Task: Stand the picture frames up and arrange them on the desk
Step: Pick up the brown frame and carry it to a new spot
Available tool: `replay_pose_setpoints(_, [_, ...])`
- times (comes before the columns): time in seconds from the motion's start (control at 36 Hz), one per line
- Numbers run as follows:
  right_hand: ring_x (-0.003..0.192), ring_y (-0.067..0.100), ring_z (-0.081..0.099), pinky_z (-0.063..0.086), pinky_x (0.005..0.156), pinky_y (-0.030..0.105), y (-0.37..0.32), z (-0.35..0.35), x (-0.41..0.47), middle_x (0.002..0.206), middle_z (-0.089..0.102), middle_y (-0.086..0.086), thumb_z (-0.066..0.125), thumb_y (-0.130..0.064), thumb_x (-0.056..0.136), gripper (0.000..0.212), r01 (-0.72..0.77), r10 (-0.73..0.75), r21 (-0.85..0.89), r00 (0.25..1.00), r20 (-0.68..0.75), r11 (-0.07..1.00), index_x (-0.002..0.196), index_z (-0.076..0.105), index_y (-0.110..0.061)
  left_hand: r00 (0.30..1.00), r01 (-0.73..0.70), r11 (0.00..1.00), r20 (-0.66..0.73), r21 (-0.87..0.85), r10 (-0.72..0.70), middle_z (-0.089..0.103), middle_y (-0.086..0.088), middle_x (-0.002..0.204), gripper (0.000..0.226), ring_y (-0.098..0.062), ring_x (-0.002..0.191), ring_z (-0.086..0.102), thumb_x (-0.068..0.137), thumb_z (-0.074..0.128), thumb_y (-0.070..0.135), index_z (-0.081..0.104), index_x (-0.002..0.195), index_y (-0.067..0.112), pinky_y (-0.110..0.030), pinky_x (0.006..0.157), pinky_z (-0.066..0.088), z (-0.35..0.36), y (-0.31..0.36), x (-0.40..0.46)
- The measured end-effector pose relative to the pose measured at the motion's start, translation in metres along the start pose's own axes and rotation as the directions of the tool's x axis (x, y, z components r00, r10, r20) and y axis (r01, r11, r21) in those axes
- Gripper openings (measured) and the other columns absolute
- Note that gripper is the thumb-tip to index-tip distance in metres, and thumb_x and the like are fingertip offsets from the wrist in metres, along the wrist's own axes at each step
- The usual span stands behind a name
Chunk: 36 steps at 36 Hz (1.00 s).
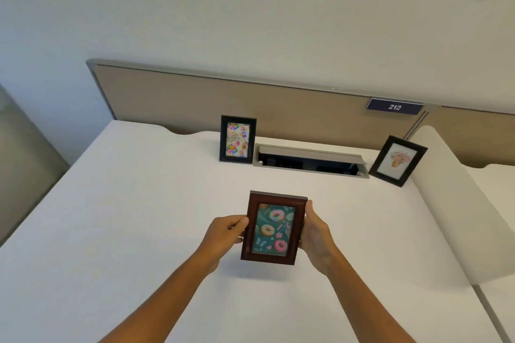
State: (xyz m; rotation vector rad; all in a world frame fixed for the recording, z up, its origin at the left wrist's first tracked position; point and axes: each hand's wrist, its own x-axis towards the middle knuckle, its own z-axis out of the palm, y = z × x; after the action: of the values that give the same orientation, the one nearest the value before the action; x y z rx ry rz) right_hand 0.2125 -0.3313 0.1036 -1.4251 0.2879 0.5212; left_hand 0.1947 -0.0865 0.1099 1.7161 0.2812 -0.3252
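From the head camera, looking down over the white desk, the brown frame with the doughnut print sits between both hands at the middle of the desk, its long axis upright and its face turned toward the person. The left hand closes on the frame's left edge, thumb at the front and fingers wrapped behind; the right hand cups the right edge with its fingertips reaching near the top corner. Both forearms reach in from below, roughly mirrored, so neither hand is the nearer one (the grip looks evenly shared). Whether the bottom edge touches the desk or hangs just above it, I cannot tell. Well beyond it, at the back by the partition, two black frames stand already: the birthday frame just left of the open cable tray, and the flower frame just right of it, angled inward. My guess is that the brown frame goes straight forward from the hands, and its rear prop, hidden from here, needs opening before release.
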Motion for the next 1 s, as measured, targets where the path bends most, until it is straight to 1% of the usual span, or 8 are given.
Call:
replay_pose_setpoints(0.08, [0.127, 0.027, 0.076, 0.060, 0.097, 0.044, -0.004, 0.032, 0.014, 0.139, 0.078, 0.002, 0.027, -0.084, 0.100, 0.074, 0.001, 0.000, -0.023, 0.999, 0.036, 1.000, 0.135, 0.075, -0.040, 0.999, -0.004, 1.000, -0.038, -0.029, 0.003, 0.081, 0.007, 0.104, 0.025, -0.017, 0.101, 0.076, 0.105, 0.058, 0.032, 0.078, 0.114, 0.020, -0.033, 0.088, 0.064, -0.032, -0.006, -0.002])
replay_pose_setpoints(0.19, [0.126, 0.024, 0.076, 0.058, 0.098, 0.046, -0.009, 0.074, 0.034, 0.138, 0.078, 0.000, 0.026, -0.084, 0.101, 0.072, -0.003, 0.007, -0.054, 0.997, 0.074, 0.999, 0.133, 0.076, -0.042, 0.995, -0.004, 0.998, -0.100, -0.061, -0.003, 0.081, 0.010, 0.099, 0.021, -0.016, 0.099, 0.077, 0.104, 0.059, 0.032, 0.078, 0.109, 0.024, -0.026, 0.080, 0.064, -0.073, -0.012, -0.004])
replay_pose_setpoints(0.28, [0.127, 0.024, 0.076, 0.056, 0.103, 0.049, -0.014, 0.104, 0.047, 0.138, 0.078, 0.000, 0.026, -0.084, 0.101, 0.074, -0.002, 0.011, -0.083, 0.994, 0.108, 0.997, 0.136, 0.074, -0.040, 0.991, -0.002, 0.997, -0.134, -0.082, -0.009, 0.081, 0.010, 0.098, 0.019, -0.015, 0.098, 0.077, 0.104, 0.059, 0.031, 0.078, 0.106, 0.027, -0.022, 0.076, 0.063, -0.101, -0.015, -0.004])
replay_pose_setpoints(0.44, [0.127, 0.023, 0.075, 0.051, 0.114, 0.054, -0.025, 0.156, 0.076, 0.137, 0.079, 0.000, 0.023, -0.085, 0.102, 0.077, -0.026, 0.047, -0.129, 0.986, 0.159, 0.991, 0.137, 0.074, -0.039, 0.982, 0.005, 0.994, -0.189, -0.109, -0.026, 0.081, 0.004, 0.104, 0.022, -0.019, 0.100, 0.077, 0.104, 0.060, 0.029, 0.077, 0.112, 0.020, -0.034, 0.087, 0.064, -0.154, -0.021, 0.005])
replay_pose_setpoints(0.53, [0.128, 0.025, 0.075, 0.049, 0.118, 0.056, -0.032, 0.180, 0.093, 0.136, 0.079, 0.000, 0.023, -0.084, 0.103, 0.078, -0.036, 0.060, -0.141, 0.983, 0.175, 0.989, 0.139, 0.073, -0.036, 0.977, 0.000, 0.991, -0.212, -0.136, -0.029, 0.081, 0.005, 0.101, 0.020, -0.017, 0.098, 0.077, 0.104, 0.060, 0.027, 0.077, 0.110, 0.021, -0.029, 0.082, 0.065, -0.178, -0.022, 0.012])
replay_pose_setpoints(0.75, [0.124, 0.017, 0.077, 0.052, 0.107, 0.049, -0.053, 0.248, 0.146, 0.133, 0.080, -0.003, 0.024, -0.087, 0.100, 0.075, -0.050, 0.094, -0.184, 0.967, 0.238, 0.982, 0.126, 0.080, -0.044, 0.963, 0.007, 0.988, -0.264, -0.154, -0.048, 0.080, 0.001, 0.107, 0.021, -0.020, 0.101, 0.076, 0.103, 0.061, 0.028, 0.076, 0.115, 0.019, -0.038, 0.091, 0.063, -0.248, -0.025, 0.049])
replay_pose_setpoints(0.92, [0.128, 0.024, 0.075, 0.051, 0.112, 0.052, -0.074, 0.300, 0.198, 0.134, 0.080, -0.001, 0.021, -0.089, 0.098, 0.087, -0.073, 0.135, -0.242, 0.958, 0.251, 0.967, 0.138, 0.074, -0.033, 0.950, 0.005, 0.988, -0.309, -0.152, -0.052, 0.081, 0.011, 0.098, 0.014, -0.015, 0.096, 0.077, 0.101, 0.063, 0.031, 0.076, 0.104, 0.029, -0.022, 0.076, 0.063, -0.309, -0.026, 0.089])
replay_pose_setpoints(1.0, [0.129, 0.025, 0.074, 0.047, 0.116, 0.055, -0.089, 0.329, 0.228, 0.133, 0.081, 0.000, 0.020, -0.090, 0.098, 0.090, -0.080, 0.152, -0.264, 0.953, 0.262, 0.961, 0.138, 0.074, -0.030, 0.942, 0.009, 0.988, -0.331, -0.154, -0.060, 0.080, 0.014, 0.096, 0.012, -0.013, 0.094, 0.077, 0.101, 0.063, 0.032, 0.075, 0.102, 0.030, -0.024, 0.077, 0.063, -0.340, -0.025, 0.113])
